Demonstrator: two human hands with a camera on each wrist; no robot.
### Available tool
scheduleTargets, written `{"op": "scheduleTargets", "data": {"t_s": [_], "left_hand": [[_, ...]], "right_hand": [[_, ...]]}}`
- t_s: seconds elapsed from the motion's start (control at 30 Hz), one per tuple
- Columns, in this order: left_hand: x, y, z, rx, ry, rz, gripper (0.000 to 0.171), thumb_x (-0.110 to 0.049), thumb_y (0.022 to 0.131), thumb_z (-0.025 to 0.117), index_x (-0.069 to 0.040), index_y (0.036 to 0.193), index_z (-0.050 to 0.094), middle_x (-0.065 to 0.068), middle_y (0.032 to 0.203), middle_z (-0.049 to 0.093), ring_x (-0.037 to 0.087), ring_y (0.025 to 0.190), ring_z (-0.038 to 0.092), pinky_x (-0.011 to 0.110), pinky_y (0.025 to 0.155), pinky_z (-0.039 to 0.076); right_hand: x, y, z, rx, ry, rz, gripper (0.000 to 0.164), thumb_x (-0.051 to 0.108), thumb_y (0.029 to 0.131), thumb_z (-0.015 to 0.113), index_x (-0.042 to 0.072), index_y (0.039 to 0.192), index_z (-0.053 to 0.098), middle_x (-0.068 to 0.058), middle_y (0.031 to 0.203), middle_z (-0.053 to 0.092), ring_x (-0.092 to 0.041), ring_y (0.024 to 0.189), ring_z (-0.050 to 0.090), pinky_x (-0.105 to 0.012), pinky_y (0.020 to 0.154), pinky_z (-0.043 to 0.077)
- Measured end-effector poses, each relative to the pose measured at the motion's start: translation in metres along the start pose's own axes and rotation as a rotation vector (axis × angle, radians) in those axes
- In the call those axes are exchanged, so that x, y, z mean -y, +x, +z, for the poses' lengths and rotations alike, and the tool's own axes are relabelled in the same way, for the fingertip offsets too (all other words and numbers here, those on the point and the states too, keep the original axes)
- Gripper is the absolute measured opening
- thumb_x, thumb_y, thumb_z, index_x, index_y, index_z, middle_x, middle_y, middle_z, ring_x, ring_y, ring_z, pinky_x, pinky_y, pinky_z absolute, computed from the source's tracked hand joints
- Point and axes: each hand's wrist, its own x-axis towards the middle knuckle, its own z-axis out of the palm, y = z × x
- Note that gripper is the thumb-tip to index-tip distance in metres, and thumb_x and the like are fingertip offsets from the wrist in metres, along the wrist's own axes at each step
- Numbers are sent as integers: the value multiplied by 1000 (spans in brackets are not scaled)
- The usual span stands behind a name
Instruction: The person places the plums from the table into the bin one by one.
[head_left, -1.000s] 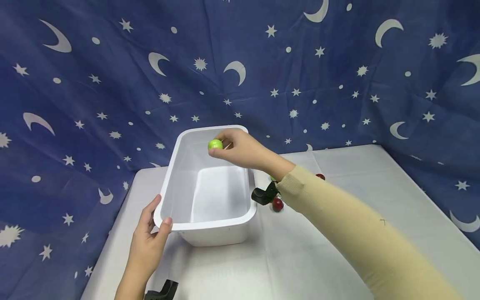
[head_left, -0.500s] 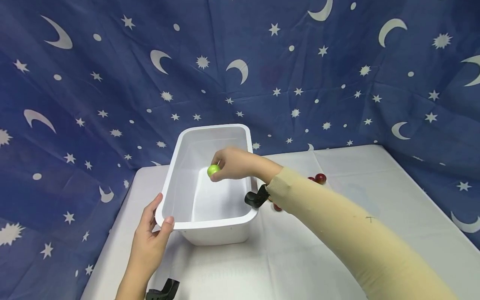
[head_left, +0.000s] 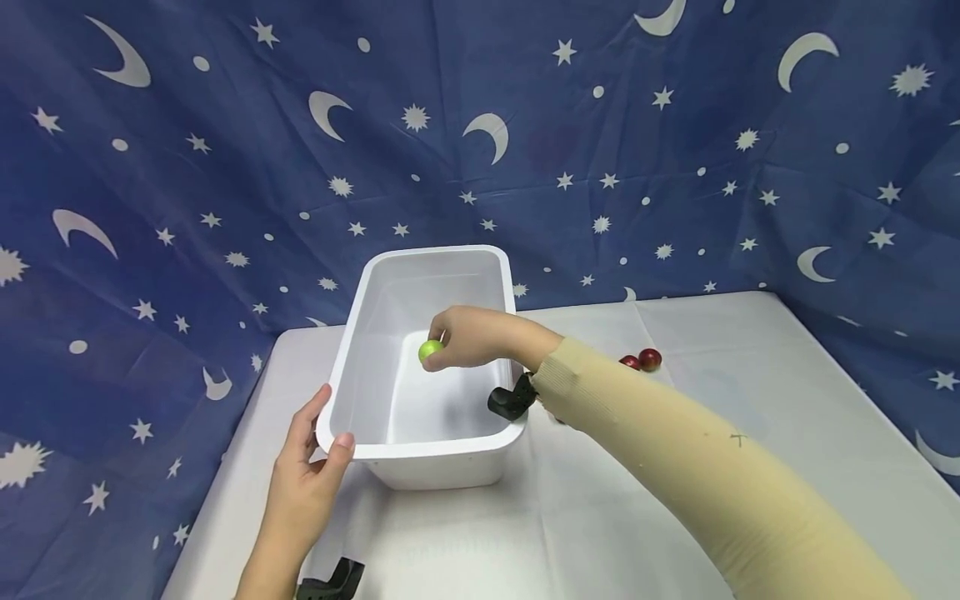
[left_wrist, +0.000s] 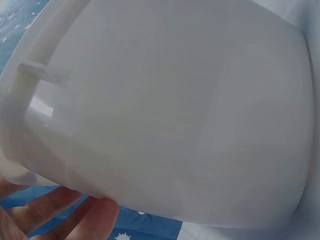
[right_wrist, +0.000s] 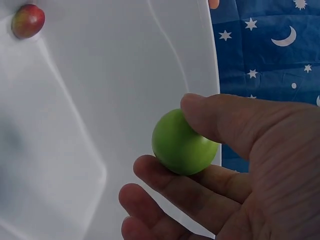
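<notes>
A white plastic basin (head_left: 423, 450) stands on the table, tilted slightly in the head view. My left hand (head_left: 303, 479) grips its rim at the near left corner, thumb on top; the left wrist view shows those fingers (left_wrist: 102, 217) beside the basin's outer wall (left_wrist: 175, 115). Inside the basin, above the floor, my right hand (head_left: 476, 336) pinches a small smooth green apple (head_left: 430, 352) between thumb and fingers. Close up, the green apple (right_wrist: 182, 142) is held by the thumb and the nearer fingers. A red and yellow fruit (right_wrist: 28, 21) lies in a basin corner.
Small red fruits (head_left: 650, 359) lie on the white tablecloth (head_left: 750, 375) right of the basin, some partly covered by the right sleeve (head_left: 660, 442). A blue curtain (head_left: 420, 125) with moons and stars hangs behind the table.
My right hand has come down into the basin, carrying the green apple from near rim height toward the floor. The left hand keeps its grip on the rim.
</notes>
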Motion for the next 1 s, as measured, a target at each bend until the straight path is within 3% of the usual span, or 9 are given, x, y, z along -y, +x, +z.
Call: {"op": "scheduleTargets", "data": {"t_s": [0.33,0.53,0.7,1.0], "left_hand": [[-2,-1,2,20,-35,-4,62,-11,95,59,-26,150,35,10,142,46,9,112,52,16,77,48],[-3,-3,-1,17,-23,-14,62,-10,95,59,-27,150,35,10,142,45,7,113,51,15,77,48],[-3,-1,0,19,-32,-11,62,-10,95,59,-26,150,35,10,142,45,7,113,51,16,76,49],[0,0,1,10,-26,-18,62,-10,96,58,-27,150,35,10,143,44,7,113,51,16,75,49]], "right_hand": [[-2,-3,-2,-16,-6,18,40,34,89,68,9,121,62,0,106,67,-12,97,61,-30,83,47],[-5,-10,-8,-65,29,-1,40,34,89,68,10,121,61,1,106,66,-12,96,61,-30,84,47],[-14,-20,-18,-152,112,-33,38,33,90,68,12,121,61,1,105,67,-11,95,62,-31,83,49],[-46,-53,-40,-385,242,-71,38,39,88,70,17,118,64,2,101,66,-14,94,61,-35,83,49]]}}
